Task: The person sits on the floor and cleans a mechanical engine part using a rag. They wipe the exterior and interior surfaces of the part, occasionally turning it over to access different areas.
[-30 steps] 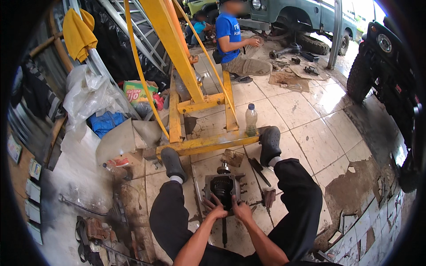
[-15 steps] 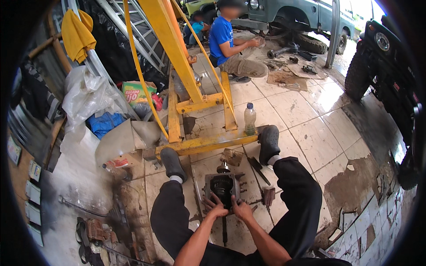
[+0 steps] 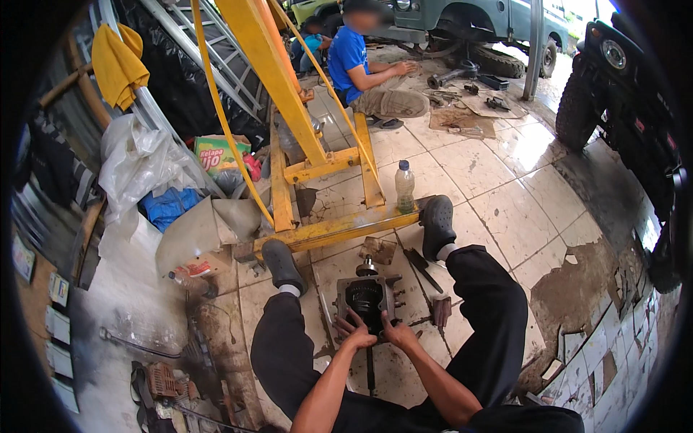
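Between my feet, a dark metal gearbox housing (image 3: 343,294) rests on the tiles with its open face up, showing gears (image 3: 364,294) inside. One shaft end (image 3: 368,265) sticks out on the far side, and a long thin shaft (image 3: 370,372) points back toward me. My left hand (image 3: 355,334) lies at the near left corner of the housing, fingers spread against it. At the near right corner my right hand (image 3: 401,335) grips the edge, its thumb pointing up and the other fingers partly hidden.
A yellow hoist frame (image 3: 332,234) spans the floor beyond my feet, with a plastic bottle (image 3: 404,187) by its base. A dark flat bar (image 3: 422,270) lies right of the housing. Another person (image 3: 354,65) sits farther off near a raised vehicle (image 3: 476,22). Broken tiles (image 3: 599,361) lie at right.
The whole view has shifted slightly. Both hands stay at the near edge of the housing, with little visible movement. The seated person's hands have shifted a little.
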`<state>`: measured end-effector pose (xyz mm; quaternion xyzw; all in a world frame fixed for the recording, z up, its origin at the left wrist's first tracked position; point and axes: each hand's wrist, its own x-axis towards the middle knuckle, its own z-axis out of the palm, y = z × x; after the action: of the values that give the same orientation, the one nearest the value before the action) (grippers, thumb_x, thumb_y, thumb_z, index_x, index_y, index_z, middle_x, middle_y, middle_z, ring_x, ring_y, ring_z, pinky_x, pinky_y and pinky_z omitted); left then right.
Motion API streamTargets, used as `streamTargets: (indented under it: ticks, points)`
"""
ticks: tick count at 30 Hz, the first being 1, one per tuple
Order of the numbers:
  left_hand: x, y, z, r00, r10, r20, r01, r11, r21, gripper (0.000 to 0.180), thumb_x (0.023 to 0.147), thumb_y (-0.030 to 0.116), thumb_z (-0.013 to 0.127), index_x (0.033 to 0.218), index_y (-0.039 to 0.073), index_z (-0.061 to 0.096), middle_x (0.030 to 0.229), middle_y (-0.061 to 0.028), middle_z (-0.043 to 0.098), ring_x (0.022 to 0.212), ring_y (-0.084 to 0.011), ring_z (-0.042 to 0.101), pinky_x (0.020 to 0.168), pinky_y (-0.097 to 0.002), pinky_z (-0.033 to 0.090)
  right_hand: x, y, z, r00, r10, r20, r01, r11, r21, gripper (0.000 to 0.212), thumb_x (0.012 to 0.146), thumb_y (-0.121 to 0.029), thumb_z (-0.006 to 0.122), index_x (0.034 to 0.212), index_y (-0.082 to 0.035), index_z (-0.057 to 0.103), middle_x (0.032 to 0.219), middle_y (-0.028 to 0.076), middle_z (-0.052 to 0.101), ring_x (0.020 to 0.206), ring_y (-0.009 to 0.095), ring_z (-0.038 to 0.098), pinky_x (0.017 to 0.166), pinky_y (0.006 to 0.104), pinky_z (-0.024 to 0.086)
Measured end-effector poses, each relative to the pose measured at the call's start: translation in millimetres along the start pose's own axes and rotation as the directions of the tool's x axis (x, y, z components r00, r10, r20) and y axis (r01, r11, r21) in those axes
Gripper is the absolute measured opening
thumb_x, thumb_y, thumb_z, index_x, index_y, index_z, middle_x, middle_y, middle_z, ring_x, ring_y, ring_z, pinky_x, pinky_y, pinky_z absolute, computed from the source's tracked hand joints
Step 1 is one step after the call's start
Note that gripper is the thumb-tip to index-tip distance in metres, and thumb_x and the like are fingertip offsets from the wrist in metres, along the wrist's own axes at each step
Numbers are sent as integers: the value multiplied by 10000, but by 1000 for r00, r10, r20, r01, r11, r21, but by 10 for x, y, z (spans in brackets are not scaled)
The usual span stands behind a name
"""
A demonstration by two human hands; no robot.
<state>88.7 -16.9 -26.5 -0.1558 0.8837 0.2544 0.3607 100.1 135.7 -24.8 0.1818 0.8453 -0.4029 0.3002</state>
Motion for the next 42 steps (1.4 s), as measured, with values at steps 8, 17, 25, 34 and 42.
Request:
streamTargets:
  ticks: [8, 17, 25, 34, 42]
  points:
    - [-96, -20, 67, 998, 30, -48, -32, 999, -38, 1357, 678, 347, 750, 1438, 159, -358, 1427, -339, -409, 1356, -530, -322, 1053, -738, 16, -143, -117, -24, 999, -34, -28, 32, 996, -86, 1142, 816, -862, 177, 1262, 125, 539, 1183, 388, 566, 1223, 484, 506, 1079, 472, 355]
    - [-75, -32, 62, 998, -2, -70, 4, 1000, 23, 1437, 636, 364, 828, 1453, 167, -337, 1473, -367, -290, 1406, -525, -200, 1085, -701, 46, -181, -77, 6, 988, -126, -90, 134, 987, 87, 1122, 810, -858, 273, 1422, 77, 371, 1322, 366, 485, 1355, 474, 350, 1142, 478, 247]
    - [-19, -69, 30, 990, -23, -142, 35, 996, 84, 1463, 606, 400, 855, 1474, 171, -301, 1491, -375, -57, 1407, -540, 68, 1081, -621, 241, -196, -65, 3, 983, -165, -79, 159, 985, -74, 1042, 844, -815, 309, 1457, 27, 337, 1360, 326, 478, 1364, 531, 289, 1156, 488, 220]
    - [105, -190, 58, 984, 60, -170, -42, 993, 106, 1612, 482, 551, 899, 1453, 206, -341, 1484, -365, 19, 1373, -529, 183, 1071, -612, 276, 40, 44, -56, 979, -194, 57, 174, 952, 251, 977, 856, -773, 385, 1468, -13, 334, 1392, 337, 434, 1371, 405, 372, 1148, 416, 274]
    - [72, -229, 51, 990, 100, -102, -96, 995, 37, 1612, 490, 654, 864, 1440, 212, -361, 1488, -411, -49, 1408, -561, 52, 1084, -635, 226, 23, 69, -104, 983, -162, 83, 139, 964, 227, 902, 865, -716, 464, 1418, -5, 419, 1309, 290, 547, 1253, 409, 514, 1038, 412, 411]
